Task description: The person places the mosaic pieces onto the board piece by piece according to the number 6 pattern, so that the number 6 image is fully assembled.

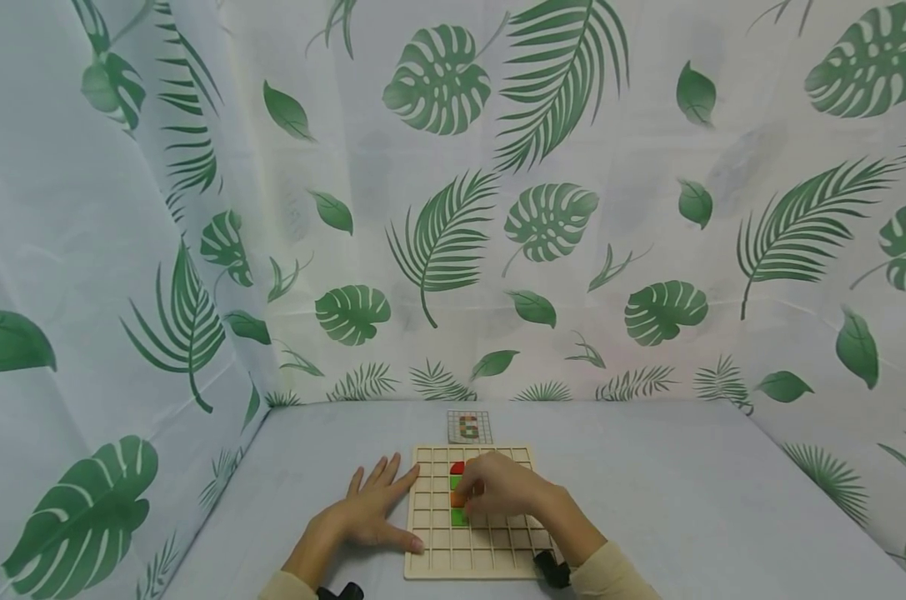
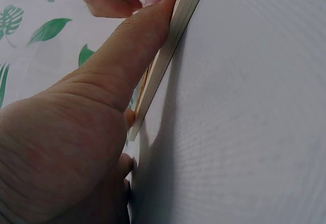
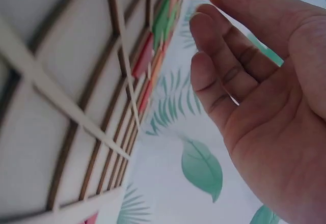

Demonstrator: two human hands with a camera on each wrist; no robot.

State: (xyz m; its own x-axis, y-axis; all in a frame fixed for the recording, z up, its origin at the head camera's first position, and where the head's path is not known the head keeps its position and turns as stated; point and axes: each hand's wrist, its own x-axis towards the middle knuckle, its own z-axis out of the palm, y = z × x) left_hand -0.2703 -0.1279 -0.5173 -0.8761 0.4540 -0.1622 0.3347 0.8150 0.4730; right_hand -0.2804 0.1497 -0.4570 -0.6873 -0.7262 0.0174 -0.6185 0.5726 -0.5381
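Tiles [image 1: 456,482], partly behind right hand [image 1: 507,485]; grid board [image 3: 56,132], cropped, blurred in right-wrist view

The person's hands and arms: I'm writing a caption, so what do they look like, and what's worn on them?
The left hand and right hand show no gloves or rings. The left sleeve and right sleeve are plain pale beige, ending near the wrists. A small left black piece and right black piece show beside the cuffs; their details are unclear.

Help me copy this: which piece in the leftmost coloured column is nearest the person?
The lower green piece; the orange piece, upper green piece and red piece lie farther away.
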